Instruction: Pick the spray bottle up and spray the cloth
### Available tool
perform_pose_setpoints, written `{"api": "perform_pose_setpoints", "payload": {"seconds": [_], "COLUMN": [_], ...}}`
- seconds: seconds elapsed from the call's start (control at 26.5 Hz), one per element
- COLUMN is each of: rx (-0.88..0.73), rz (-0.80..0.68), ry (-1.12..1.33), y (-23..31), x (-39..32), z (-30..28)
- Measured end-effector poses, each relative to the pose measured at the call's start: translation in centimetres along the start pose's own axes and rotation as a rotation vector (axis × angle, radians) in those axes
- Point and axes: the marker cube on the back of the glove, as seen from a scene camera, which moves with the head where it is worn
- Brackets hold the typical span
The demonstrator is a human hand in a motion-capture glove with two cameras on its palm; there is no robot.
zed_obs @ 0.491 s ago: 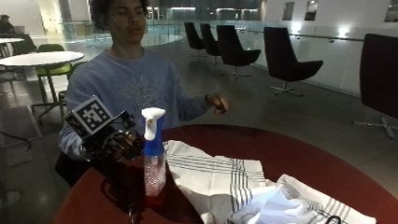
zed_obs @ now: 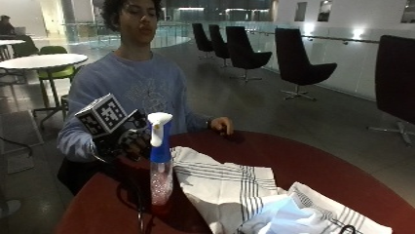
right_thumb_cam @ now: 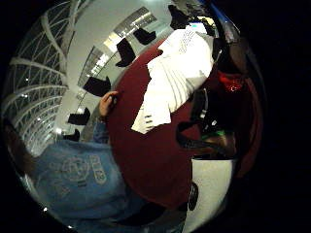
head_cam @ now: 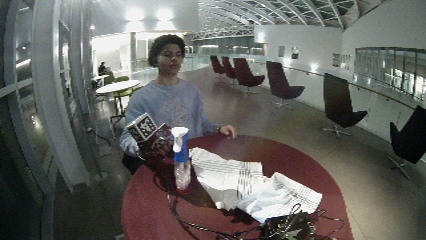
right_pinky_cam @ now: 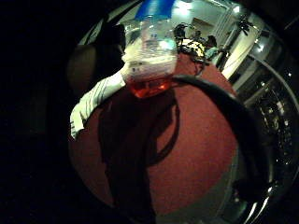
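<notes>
The spray bottle (zed_obs: pixel 160 163) is seen upright on the tabletop (zed_obs: pixel 363 180), just left of the striped cloth (zed_obs: pixel 227 185), with the gloved right hand (zed_obs: pixel 126 141) close behind its neck; finger state cannot be determined, and pickup and spraying are judged outstanding.

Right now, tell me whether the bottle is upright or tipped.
Upright. The bottle stands on the table, its white nozzle on top, beside the cloth.

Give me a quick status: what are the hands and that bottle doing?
Right hand behind bottle, grip not visible. Bottle upright on table, beside cloth. Bare hand on table's far edge. Nothing in the way.
</notes>
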Motion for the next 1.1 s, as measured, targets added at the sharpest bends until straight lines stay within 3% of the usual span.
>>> {"api": "perform_pose_setpoints", "payload": {"seconds": [0.19, 0.34, 0.64, 1.1], "rx": [0.012, 0.065, 0.197, 0.268], "rz": [0.097, 0.281, 0.473, 0.531], "ry": [-0.040, -0.257, -0.609, -0.641], "y": [0.0, -0.7, -3.7, -7.6], "x": [0.2, 2.0, 6.1, 6.2], "z": [0.2, -0.3, 0.6, 2.0]}}
